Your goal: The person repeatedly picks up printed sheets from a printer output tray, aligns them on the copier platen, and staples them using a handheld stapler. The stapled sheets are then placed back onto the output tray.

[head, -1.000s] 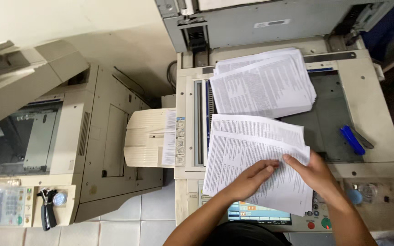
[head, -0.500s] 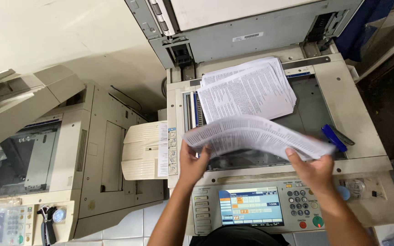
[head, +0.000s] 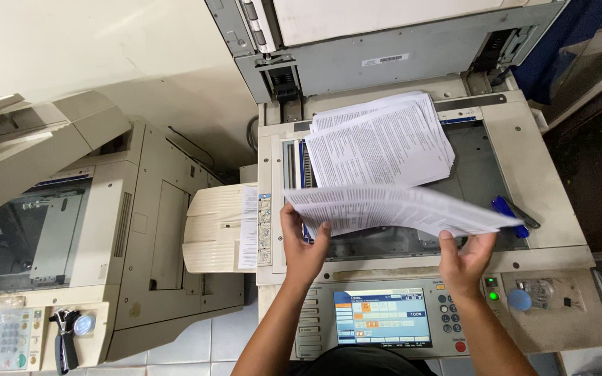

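I hold a thin stack of printed sheets [head: 398,207] level above the scanner glass [head: 412,240] of an open beige photocopier [head: 545,188]. My left hand [head: 303,244] grips the sheets' left edge. My right hand [head: 465,259] supports the right side from below, near the front. A thicker pile of printed pages [head: 381,143] lies askew on the back of the glass. The copier lid [head: 384,42] stands raised behind it.
A blue stapler [head: 508,212] lies on the glass's right edge. The control panel with a lit screen [head: 383,318] and keypad sits below my hands. A cream output tray [head: 221,228] juts left. A second copier [head: 57,244] stands at left, with black clips [head: 64,338].
The sheets have gone from lying on the glass under my fingers to being lifted and held flat above it, one hand at each side. The view has dropped lower, showing the control panel.
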